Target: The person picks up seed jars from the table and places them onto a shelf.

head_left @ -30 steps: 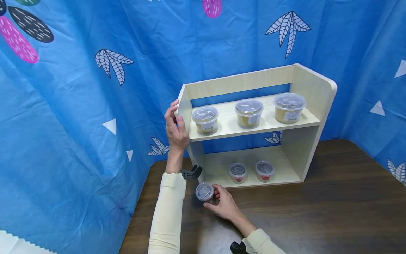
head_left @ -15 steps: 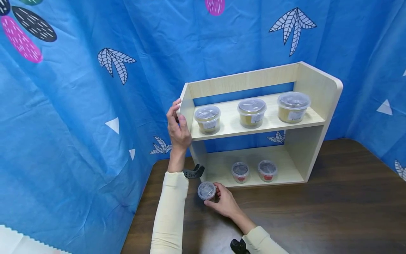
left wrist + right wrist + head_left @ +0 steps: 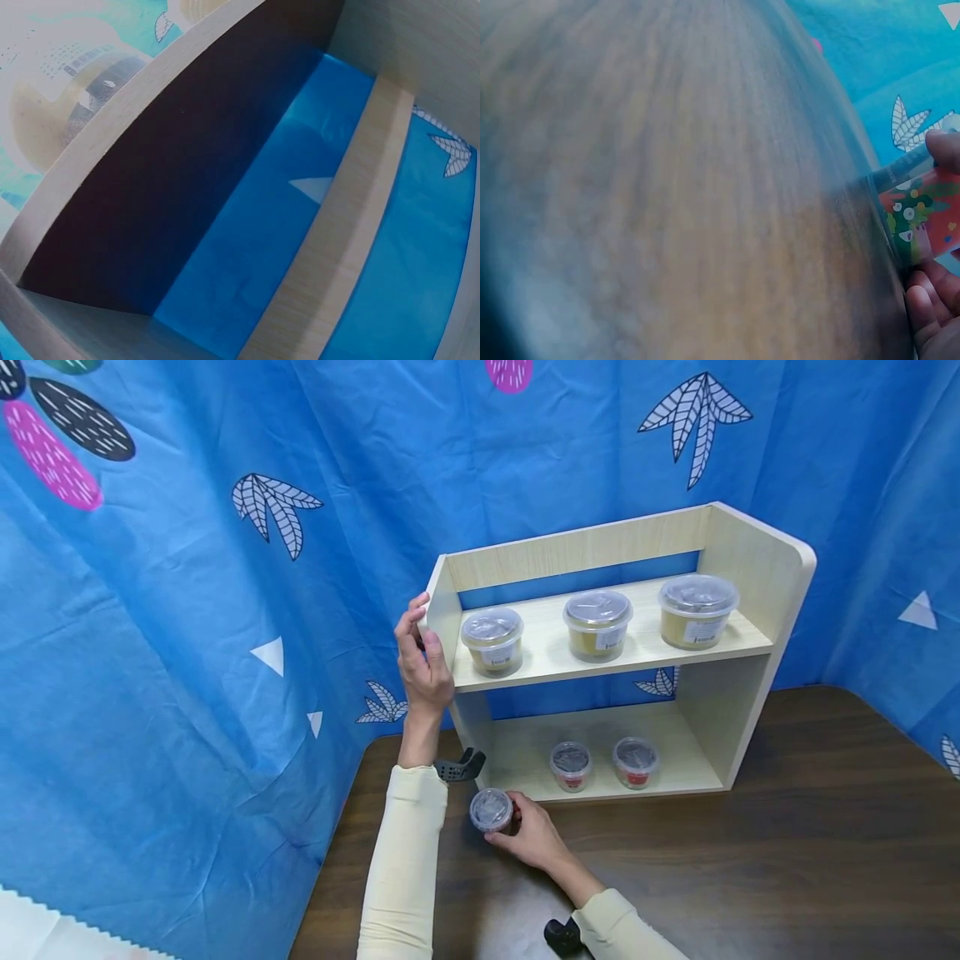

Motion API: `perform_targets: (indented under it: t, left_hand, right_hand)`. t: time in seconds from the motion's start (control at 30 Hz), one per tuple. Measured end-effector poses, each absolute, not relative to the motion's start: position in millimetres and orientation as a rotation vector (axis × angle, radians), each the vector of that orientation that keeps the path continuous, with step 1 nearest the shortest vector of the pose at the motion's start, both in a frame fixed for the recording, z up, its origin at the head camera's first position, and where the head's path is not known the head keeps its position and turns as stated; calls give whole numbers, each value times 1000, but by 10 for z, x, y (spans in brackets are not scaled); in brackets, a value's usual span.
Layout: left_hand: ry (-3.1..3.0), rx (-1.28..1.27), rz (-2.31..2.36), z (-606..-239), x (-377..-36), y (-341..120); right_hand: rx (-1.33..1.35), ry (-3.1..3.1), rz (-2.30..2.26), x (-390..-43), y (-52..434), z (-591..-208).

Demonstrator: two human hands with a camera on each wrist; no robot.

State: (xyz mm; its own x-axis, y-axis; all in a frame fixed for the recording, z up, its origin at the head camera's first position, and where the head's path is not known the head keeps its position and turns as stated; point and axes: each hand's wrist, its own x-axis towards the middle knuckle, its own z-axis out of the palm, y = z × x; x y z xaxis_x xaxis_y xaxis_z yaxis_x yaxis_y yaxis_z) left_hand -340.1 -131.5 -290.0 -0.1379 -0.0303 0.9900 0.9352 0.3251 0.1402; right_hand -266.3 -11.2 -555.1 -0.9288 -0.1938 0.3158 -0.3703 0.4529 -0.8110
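My left hand (image 3: 425, 670) holds the left side panel of a pale wooden two-tier shelf (image 3: 581, 670), its thumb in front and its fingers at the panel's upper edge. In front of the shelf's lower left corner, my right hand (image 3: 531, 837) grips a small clear lidded plastic cup (image 3: 491, 810) from its right side. The right wrist view shows a red, colourfully printed label on that cup (image 3: 922, 214), between thumb and fingertips. Two similar small cups, a left one (image 3: 571, 767) and a right one (image 3: 636, 763), stand on the lower tier.
Three larger lidded tubs with yellowish contents stand along the upper tier: left (image 3: 492, 642), middle (image 3: 597, 625) and right (image 3: 698, 612). A dark brown wooden table (image 3: 825, 843) bears the shelf. Blue patterned cloth (image 3: 420, 468) hangs behind and at both sides.
The whole head view has shifted slightly, with the shelf drifting a little to the right in it. Both hands keep their hold; the cup stays by the lower left corner.
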Motion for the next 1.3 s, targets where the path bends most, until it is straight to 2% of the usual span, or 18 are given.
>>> perform_targets:
  t: [1.1,1.3]
  left_hand:
    - [-1447,-877,-1061,-2897,-3379,-1313]
    - [-1444,-877,-1058,-2970,-3501,-1346]
  right_hand:
    - [428,-2467,1491,-2627,-18,-5551]
    - [401,-2437,1503,-2615,45,-5535]
